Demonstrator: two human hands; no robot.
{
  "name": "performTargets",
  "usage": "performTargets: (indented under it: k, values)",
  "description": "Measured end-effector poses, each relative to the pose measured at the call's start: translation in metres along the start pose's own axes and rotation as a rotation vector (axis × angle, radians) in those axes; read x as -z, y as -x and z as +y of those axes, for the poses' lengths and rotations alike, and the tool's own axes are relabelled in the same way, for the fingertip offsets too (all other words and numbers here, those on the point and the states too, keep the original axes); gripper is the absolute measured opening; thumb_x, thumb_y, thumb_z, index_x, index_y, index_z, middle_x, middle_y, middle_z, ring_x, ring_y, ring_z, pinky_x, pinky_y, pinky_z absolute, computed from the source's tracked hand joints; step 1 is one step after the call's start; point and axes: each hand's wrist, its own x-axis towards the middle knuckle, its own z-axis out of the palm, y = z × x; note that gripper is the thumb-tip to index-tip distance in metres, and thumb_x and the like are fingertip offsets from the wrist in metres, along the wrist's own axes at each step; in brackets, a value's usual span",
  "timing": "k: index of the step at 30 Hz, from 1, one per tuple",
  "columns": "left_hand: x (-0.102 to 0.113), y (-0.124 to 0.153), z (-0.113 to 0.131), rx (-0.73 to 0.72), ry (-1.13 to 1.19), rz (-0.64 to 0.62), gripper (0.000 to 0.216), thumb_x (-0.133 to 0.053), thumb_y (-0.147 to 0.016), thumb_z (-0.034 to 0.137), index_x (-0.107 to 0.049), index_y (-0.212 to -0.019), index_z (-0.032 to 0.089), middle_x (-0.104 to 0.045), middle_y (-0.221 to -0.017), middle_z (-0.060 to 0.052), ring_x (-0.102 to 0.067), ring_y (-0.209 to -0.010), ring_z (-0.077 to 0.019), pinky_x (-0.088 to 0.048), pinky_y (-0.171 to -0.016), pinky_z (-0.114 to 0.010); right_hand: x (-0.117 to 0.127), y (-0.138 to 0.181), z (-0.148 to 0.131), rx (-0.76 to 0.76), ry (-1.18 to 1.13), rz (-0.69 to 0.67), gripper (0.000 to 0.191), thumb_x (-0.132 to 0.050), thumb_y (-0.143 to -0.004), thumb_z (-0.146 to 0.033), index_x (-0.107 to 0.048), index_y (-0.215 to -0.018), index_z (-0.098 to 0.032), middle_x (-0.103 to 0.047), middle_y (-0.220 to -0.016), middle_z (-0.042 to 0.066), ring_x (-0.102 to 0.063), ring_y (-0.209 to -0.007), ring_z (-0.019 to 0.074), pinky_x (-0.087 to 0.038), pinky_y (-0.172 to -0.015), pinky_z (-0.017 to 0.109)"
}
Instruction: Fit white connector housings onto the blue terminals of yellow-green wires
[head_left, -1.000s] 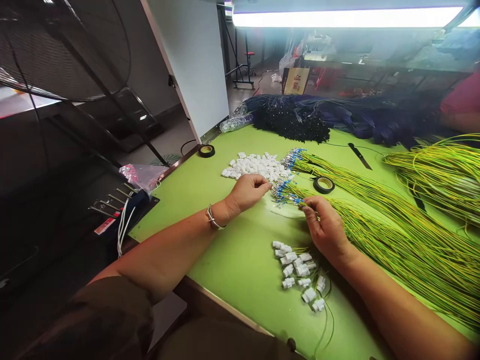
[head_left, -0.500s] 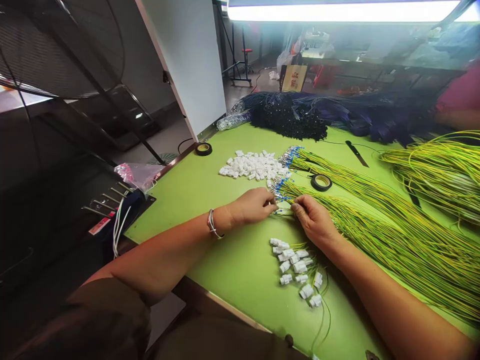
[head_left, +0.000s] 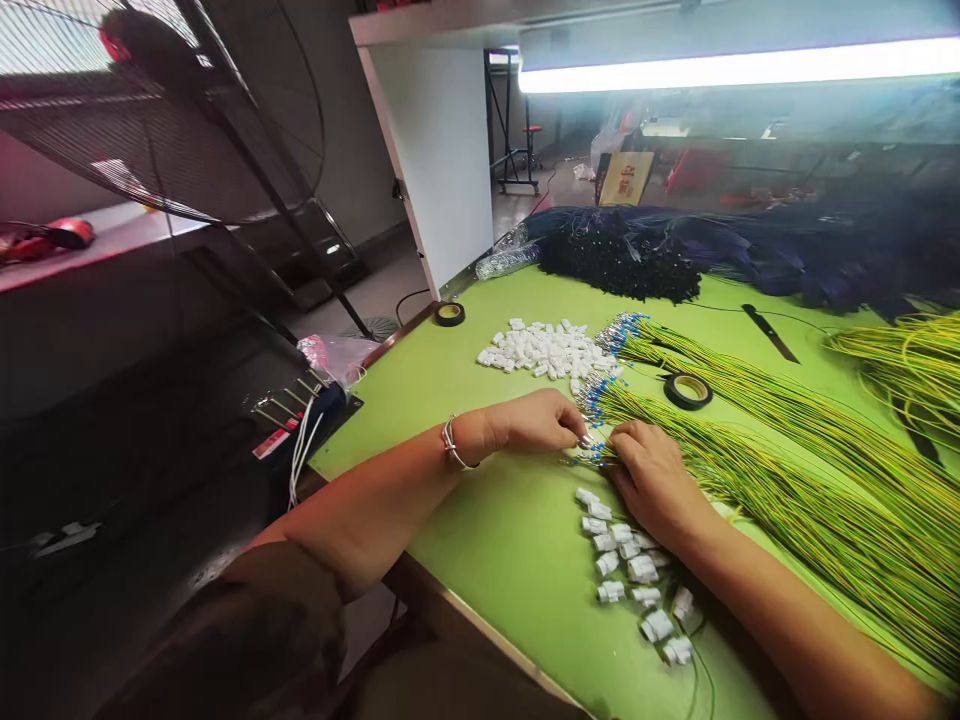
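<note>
My left hand [head_left: 546, 420], with a bracelet at the wrist, is closed in a pinch at the silver and blue terminals [head_left: 598, 452] on the near wire ends. Beside it, my right hand [head_left: 654, 472] is closed around the yellow-green wires [head_left: 757, 480] just behind those terminals; its fingertips are partly hidden. White connectors [head_left: 536, 348] lie in a loose pile beyond my left hand. Nearer to me, several white connectors [head_left: 641, 570] with wires attached lie below my right hand.
Black tape rolls lie at the far left edge [head_left: 450, 314] and beyond my right hand [head_left: 688, 391]. A dark blade-like tool [head_left: 771, 333] rests farther back. Black wires with black connectors [head_left: 619, 262] are heaped at the back. A large fan [head_left: 172, 110] stands left of the green table [head_left: 480, 530].
The view has shifted, so the scene sits farther right and lower. My right hand has turned more palm-down over the wires. My left hand stays pinched at the terminals.
</note>
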Motion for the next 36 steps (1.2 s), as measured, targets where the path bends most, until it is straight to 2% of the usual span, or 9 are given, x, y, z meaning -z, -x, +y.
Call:
performTargets:
  k: [5,7,14,17,21,25,28,31,36]
  values:
    - [0.036,-0.010,-0.031,0.059,0.005,0.687,0.028,-0.049,-0.069,0.006,-0.072,-0.083,0.013,-0.067,-0.073,-0.003,-0.055,-0.061,-0.0106,-0.045,-0.063,-0.023,0.000,0.005,0.005,-0.161,-0.212,0.194,0.008,-0.046,-0.086,-0.023,-0.051,-0.092,-0.020,-0.062,-0.081,0.007,-0.056,-0.072,0.0217,-0.042,-0.065,0.034]
    - [0.039,-0.020,-0.045,0.072,-0.024,0.791,0.023,-0.052,-0.074,0.010,-0.070,-0.089,0.012,-0.066,-0.076,-0.004,-0.056,-0.065,-0.0115,-0.046,-0.067,-0.025,0.003,0.005,0.004,-0.244,-0.299,0.239,0.007,-0.047,-0.085,-0.026,-0.050,-0.090,-0.021,-0.060,-0.072,0.003,-0.054,-0.062,0.0182,-0.042,-0.059,0.030]
    - [0.011,-0.035,-0.055,-0.034,-0.529,0.679,0.020,-0.055,-0.081,0.014,-0.069,-0.096,0.015,-0.061,-0.095,-0.009,-0.055,-0.092,-0.0200,-0.044,-0.086,-0.032,0.009,-0.003,0.000,-0.334,-0.540,0.236,0.012,-0.055,-0.076,-0.028,-0.060,-0.080,-0.018,-0.058,-0.064,0.000,-0.049,-0.056,0.0139,-0.040,-0.055,0.027]
    - [0.010,-0.034,-0.053,-0.021,-0.580,0.643,0.026,-0.051,-0.082,0.011,-0.069,-0.101,0.015,-0.060,-0.094,-0.010,-0.056,-0.092,-0.0211,-0.044,-0.086,-0.033,0.014,-0.005,-0.003,-0.396,-0.589,0.234,0.011,-0.055,-0.073,-0.028,-0.058,-0.071,-0.018,-0.050,-0.057,-0.002,-0.041,-0.051,0.0115,-0.035,-0.051,0.025]
    - [0.016,-0.028,-0.047,0.017,-0.507,0.715,0.027,-0.052,-0.082,0.013,-0.069,-0.103,0.015,-0.059,-0.094,-0.010,-0.055,-0.091,-0.0210,-0.044,-0.084,-0.034,0.018,-0.005,-0.004,-0.443,-0.651,0.244,0.010,-0.056,-0.072,-0.027,-0.057,-0.068,-0.017,-0.045,-0.055,-0.004,-0.037,-0.051,0.0098,-0.031,-0.049,0.024]
    - [0.010,-0.019,-0.027,-0.018,-0.080,0.663,0.015,-0.061,-0.077,0.019,-0.070,-0.088,0.013,-0.060,-0.077,-0.004,-0.055,-0.071,-0.0142,-0.047,-0.072,-0.030,0.018,-0.005,-0.001,-0.476,-0.718,0.238,0.013,-0.056,-0.074,-0.029,-0.057,-0.071,-0.016,-0.049,-0.059,-0.002,-0.040,-0.053,0.0101,-0.034,-0.051,0.024]
    - [-0.007,-0.013,-0.010,0.058,0.515,0.428,0.012,-0.067,-0.074,0.018,-0.066,-0.084,0.011,-0.062,-0.068,-0.001,-0.057,-0.058,-0.0092,-0.048,-0.064,-0.026,0.018,-0.004,-0.001,-0.496,-0.754,0.244,0.013,-0.057,-0.074,-0.030,-0.057,-0.072,-0.017,-0.049,-0.059,-0.002,-0.040,-0.053,0.0103,-0.034,-0.051,0.024]
    - [-0.025,-0.011,0.001,0.178,0.948,0.234,0.014,-0.072,-0.068,0.010,-0.064,-0.079,0.009,-0.064,-0.069,-0.002,-0.064,-0.063,-0.0100,-0.051,-0.069,-0.025,0.019,-0.003,-0.003,-0.503,-0.768,0.265,0.013,-0.057,-0.074,-0.030,-0.057,-0.072,-0.017,-0.047,-0.058,-0.003,-0.038,-0.052,0.0099,-0.032,-0.049,0.023]
    - [-0.036,-0.012,0.002,0.264,1.188,0.220,0.009,-0.069,-0.073,0.005,-0.062,-0.077,0.007,-0.067,-0.072,-0.005,-0.068,-0.066,-0.0108,-0.053,-0.068,-0.020,0.021,-0.002,-0.005,-0.469,-0.697,0.271,0.011,-0.057,-0.074,-0.027,-0.059,-0.070,-0.017,-0.049,-0.059,-0.002,-0.037,-0.053,0.0099,-0.031,-0.049,0.023]
